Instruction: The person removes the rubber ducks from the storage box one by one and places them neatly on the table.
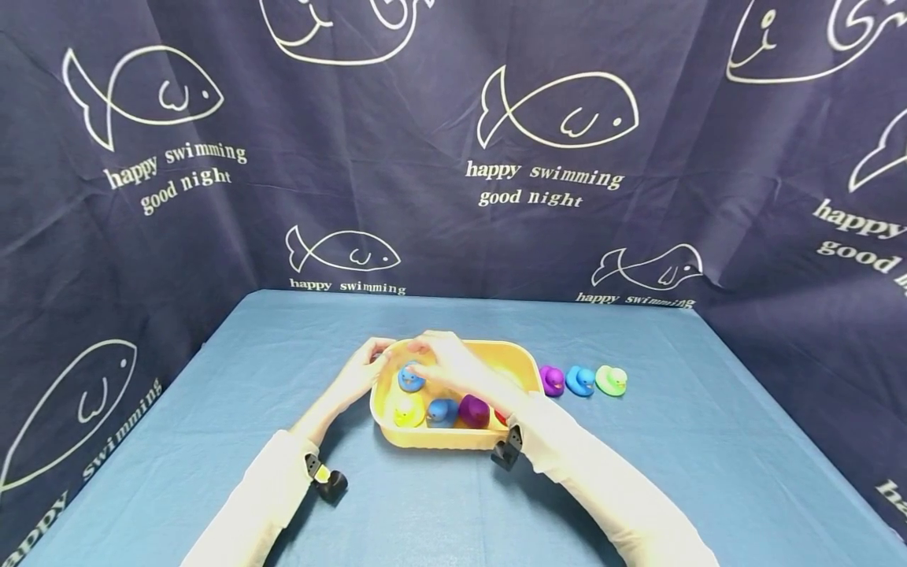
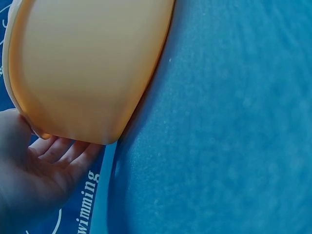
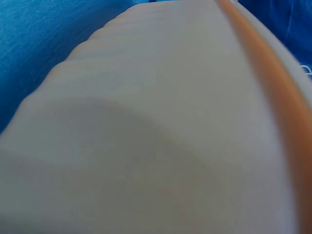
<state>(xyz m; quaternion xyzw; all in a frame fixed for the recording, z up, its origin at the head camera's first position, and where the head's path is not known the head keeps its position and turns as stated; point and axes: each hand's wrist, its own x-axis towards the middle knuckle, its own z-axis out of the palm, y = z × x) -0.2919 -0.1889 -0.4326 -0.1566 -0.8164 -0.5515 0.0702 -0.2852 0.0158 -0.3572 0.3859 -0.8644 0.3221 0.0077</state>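
Observation:
A yellow plastic basket sits on the table with several rubber ducks inside. My left hand grips its left end, thumb by the rim and fingers against the outer wall, as the left wrist view shows. Over the basket's far left part reaches my right hand, thumb and fingers apart, the thumb touching or just above a blue duck. Along the near side lie a yellow duck, another blue duck, a purple duck and a partly hidden red one.
Right of the basket, a purple duck, a blue duck and a green duck stand in a row on the blue tablecloth. Dark printed curtains surround the table. The basket's wall fills the right wrist view.

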